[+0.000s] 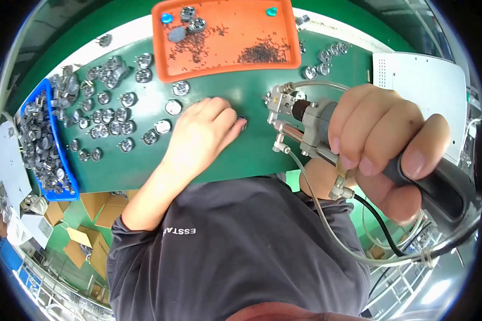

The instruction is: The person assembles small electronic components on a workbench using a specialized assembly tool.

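My left hand [206, 125] rests low over the green table, fingers curled and thumb stretched to the right. A small round metal part [243, 123] shows at its thumb tip, mostly covered by the hand. My right hand [388, 131] is wrapped around a hand-held pneumatic tool [310, 120] with a metal head, clear hoses and a black handle. The tool's head points left, toward my left hand, and is apart from it. Another round metal part [299, 96] is partly hidden behind the tool head.
An orange tray [235, 45] with many tiny dark screws stands at the far side. Left of my hand lie several round metal parts [108, 115]. A blue bin [64, 160] full of parts stands at the left edge, a white panel [420, 96] at the right.
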### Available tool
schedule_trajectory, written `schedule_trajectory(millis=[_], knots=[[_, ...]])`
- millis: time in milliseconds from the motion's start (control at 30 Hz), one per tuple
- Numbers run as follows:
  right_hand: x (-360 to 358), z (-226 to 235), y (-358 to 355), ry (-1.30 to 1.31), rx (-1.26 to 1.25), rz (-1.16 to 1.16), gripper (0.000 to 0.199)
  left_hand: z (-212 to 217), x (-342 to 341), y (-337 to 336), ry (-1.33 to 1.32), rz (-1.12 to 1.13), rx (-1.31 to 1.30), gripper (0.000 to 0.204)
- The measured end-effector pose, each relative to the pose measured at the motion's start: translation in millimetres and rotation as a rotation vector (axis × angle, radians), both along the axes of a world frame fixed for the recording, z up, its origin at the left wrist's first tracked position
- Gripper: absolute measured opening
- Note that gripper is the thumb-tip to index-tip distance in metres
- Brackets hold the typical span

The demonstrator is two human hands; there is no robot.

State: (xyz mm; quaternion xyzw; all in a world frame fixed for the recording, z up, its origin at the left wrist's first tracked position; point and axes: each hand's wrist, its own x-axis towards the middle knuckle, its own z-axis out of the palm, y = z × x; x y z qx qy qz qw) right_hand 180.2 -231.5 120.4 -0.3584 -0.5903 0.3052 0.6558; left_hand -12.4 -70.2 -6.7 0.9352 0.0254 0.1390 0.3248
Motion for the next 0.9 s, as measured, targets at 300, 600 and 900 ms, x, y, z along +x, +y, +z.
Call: schedule_trajectory(millis=[300, 600, 900], knots=[[-13.4, -3.2, 9.9, 0.082, 0.130, -0.196, 0.032, 0.1, 3.9, -2.3, -0.049, 0.080, 0.090, 0.027], [-14.1, 9.5, -5.3, 0.122, 0.170, -0.279, 0.030, 59.0, 114.4, 121.9, -0.262, 0.071, 0.253, 0.020], [-20.5, 4.9, -5.8, 0.156, 0.200, -0.359, 0.030, 8.2, 220.3, 197.7, 0.166, -0.287, 0.230, 0.015]])
